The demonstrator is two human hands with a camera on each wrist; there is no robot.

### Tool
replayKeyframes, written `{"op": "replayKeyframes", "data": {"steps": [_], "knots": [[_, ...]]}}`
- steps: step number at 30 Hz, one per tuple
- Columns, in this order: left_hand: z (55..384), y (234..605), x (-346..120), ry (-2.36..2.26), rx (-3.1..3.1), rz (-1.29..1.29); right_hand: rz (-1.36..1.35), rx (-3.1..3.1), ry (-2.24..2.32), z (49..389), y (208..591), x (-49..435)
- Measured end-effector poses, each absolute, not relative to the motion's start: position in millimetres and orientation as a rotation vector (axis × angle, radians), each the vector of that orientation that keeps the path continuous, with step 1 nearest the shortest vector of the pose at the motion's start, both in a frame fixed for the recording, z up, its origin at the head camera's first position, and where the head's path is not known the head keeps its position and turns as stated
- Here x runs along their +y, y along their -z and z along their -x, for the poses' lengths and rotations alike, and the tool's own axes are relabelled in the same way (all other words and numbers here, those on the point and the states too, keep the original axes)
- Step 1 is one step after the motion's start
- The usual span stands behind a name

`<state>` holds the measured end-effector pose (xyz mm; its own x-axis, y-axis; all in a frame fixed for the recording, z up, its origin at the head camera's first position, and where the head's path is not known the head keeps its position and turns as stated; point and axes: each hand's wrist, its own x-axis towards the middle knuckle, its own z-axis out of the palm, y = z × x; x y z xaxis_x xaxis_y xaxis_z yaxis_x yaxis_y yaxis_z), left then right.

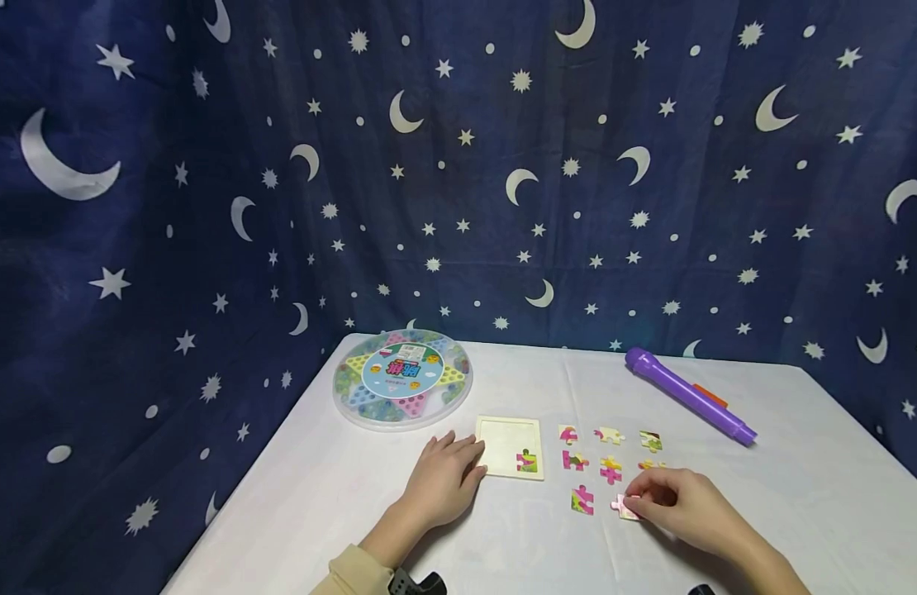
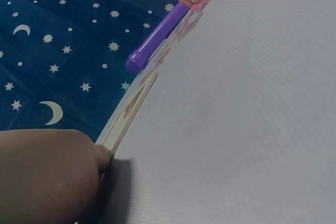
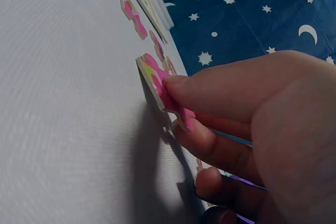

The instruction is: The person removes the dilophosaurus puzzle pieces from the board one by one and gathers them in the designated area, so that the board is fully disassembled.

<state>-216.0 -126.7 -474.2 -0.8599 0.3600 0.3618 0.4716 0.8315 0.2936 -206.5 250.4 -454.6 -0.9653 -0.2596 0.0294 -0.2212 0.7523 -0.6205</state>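
My right hand (image 1: 689, 506) pinches a pink jigsaw piece (image 3: 161, 88) between thumb and fingertips. In the right wrist view the piece is tilted, with its shadow on the white cloth beneath it. Flat on the table lies a cream puzzle tray (image 1: 497, 438), one pink and green piece (image 1: 531, 464) set in its lower right corner. My left hand (image 1: 445, 479) rests beside the tray, fingertips at its left edge and fingers loosely extended. Several loose pieces (image 1: 610, 471) lie in rough rows between the tray and my right hand, another piece (image 1: 582, 500) nearest the front.
A round Chinese checkers box (image 1: 402, 372) with a clear rim lies at the back left. Toward the back right is a purple toy microphone (image 1: 689, 397) with an orange part (image 1: 710, 395). A dark blue curtain (image 1: 488, 207) with moons and stars hangs behind the white table (image 1: 503, 545).
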Motion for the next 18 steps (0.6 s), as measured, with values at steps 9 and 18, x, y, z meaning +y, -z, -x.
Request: {"op": "replayKeyframes", "data": {"steps": [9,18], "knots": [[216.4,474.2,-126.4,0.540,-2.714,0.638,0.351,2.918,0.984,205.6,455.4,246.1],[215.0,475.5,-125.0,0.548,-2.718,0.632,0.312,2.959,0.965,202.8,454.5,242.4]]}}
